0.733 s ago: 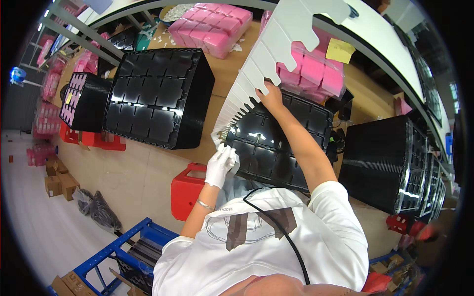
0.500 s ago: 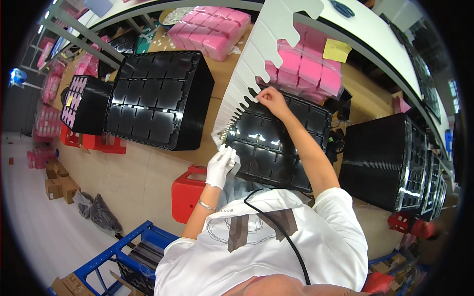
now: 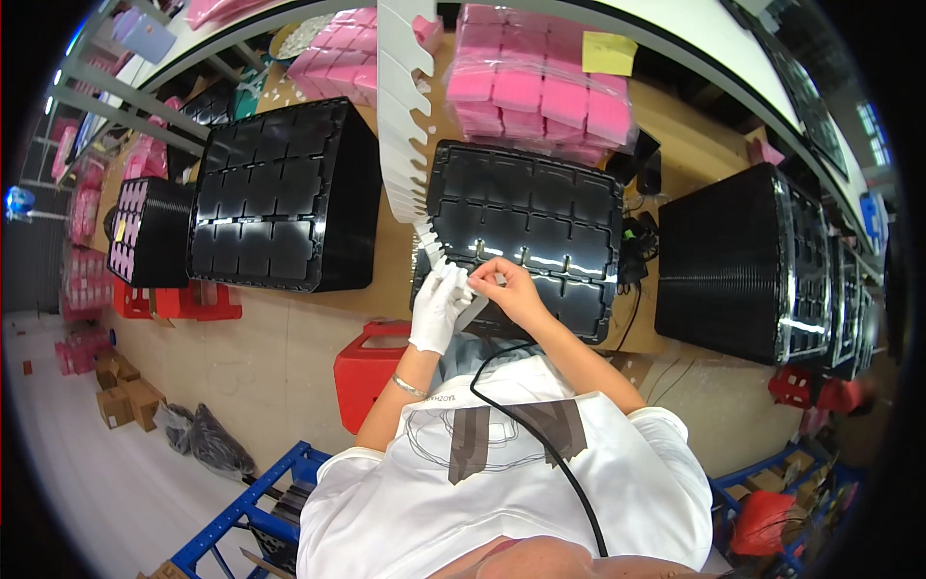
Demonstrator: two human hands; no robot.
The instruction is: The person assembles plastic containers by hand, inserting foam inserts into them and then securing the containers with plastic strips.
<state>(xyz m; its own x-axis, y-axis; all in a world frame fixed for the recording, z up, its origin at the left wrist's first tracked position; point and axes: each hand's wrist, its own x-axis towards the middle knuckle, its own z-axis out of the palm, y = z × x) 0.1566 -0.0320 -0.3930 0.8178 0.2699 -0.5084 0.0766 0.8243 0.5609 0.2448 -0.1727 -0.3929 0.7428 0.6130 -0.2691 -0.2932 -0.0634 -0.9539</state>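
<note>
My left hand (image 3: 439,309), in a white glove, is closed on the lower end of a long white strip with a notched edge (image 3: 400,106). The strip rises from my glove past the upper edge of the picture. My bare right hand (image 3: 509,291) is beside the glove, thumb and forefinger pinched together at its fingertips. Whatever lies in that pinch is too small to make out. Both hands are over the near left part of a stack of black plastic trays (image 3: 526,207), whose top tray has rows of square compartments.
Pink blocks in clear wrap (image 3: 540,87), topped by a yellow note (image 3: 609,53), stand behind the trays. Taller black tray stacks flank them on the left (image 3: 280,193) and right (image 3: 723,261). A red stool (image 3: 371,372) is near my left forearm. A black cable (image 3: 540,434) runs down my shirt.
My right hand has come down and toward me from the strip's notched edge to my left glove. The strip now stands more upright, further left. My view has shifted a little.
</note>
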